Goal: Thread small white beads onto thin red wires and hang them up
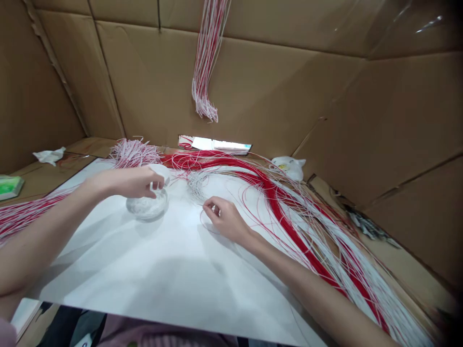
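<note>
My left hand (146, 182) is over a clear round dish (148, 206) with whitish contents, its fingers curled around a white round object (160, 171), perhaps a lid. My right hand (224, 216) is pinched at the middle of the white work surface (162, 279); a thin red strand loops below its fingertips. Just beyond those fingertips lies a small tangle of fine whitish strands (197, 187). Long red strands (282, 212) and white ones (307, 226) sweep from the back down the right side.
A pink-and-white bundle (135, 153) lies at the back left. Another bundle (209, 62) hangs against the cardboard wall (144, 72). A crumpled plastic bag (289, 166) sits at the back right, a tissue (49, 155) and a green-and-white pack (10, 187) at the far left.
</note>
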